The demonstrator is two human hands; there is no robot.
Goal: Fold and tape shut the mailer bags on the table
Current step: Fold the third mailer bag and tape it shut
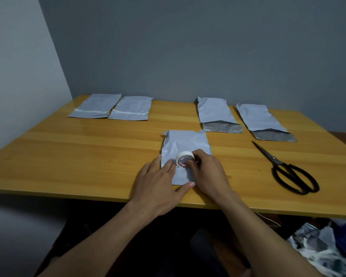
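Tabletop: yellow wood, set against a grey wall.
Centre mailer bag: grey, lay flat near the front edge, under both hands.
Left bags: outer left bag and inner left bag lay side by side at the far left, edges touching, each with a white strip across its near end.
Right bags: inner right bag and outer right bag lay apart at the far right, each showing a darker silvery flap at its near end.
Left hand: fingers straight and released, pressed flat on the centre mailer bag's left part, thumb at its near edge.
Right hand: fingers curled, grasping the tape roll.
Scissors: black-handled, blades closed and pointing away, well apart to the right of the centre mailer bag.
Tape roll: white, stood tilted on the centre mailer bag, between the two hands.
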